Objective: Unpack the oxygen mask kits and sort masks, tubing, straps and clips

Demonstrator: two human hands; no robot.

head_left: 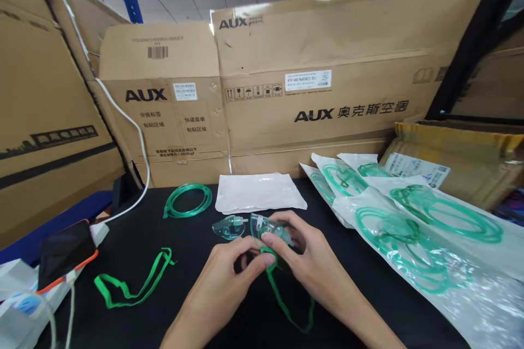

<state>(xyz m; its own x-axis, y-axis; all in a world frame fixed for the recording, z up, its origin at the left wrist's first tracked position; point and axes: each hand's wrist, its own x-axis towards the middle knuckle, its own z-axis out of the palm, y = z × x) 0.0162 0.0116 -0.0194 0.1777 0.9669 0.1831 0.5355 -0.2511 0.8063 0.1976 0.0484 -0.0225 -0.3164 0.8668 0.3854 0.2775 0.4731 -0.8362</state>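
My right hand (307,248) grips a clear plastic oxygen mask (257,222) above the black tabletop, with the thumb on its near side. My left hand (229,270) pinches a green elastic strap (282,305) between thumb and index finger at the mask's edge. The strap's loop hangs down below both hands; whether it is threaded through the mask I cannot tell. Just left of the held mask lies a second clear mask (229,227). Another green strap (123,290) rests loose on the table to the left.
Coiled green tubing (188,212) and a white pouch (260,193) lie at the back. Several bagged tubing sets (409,240) pile up on the right. A phone (67,248) with cables sits at the left. Cardboard boxes (262,136) wall off the back.
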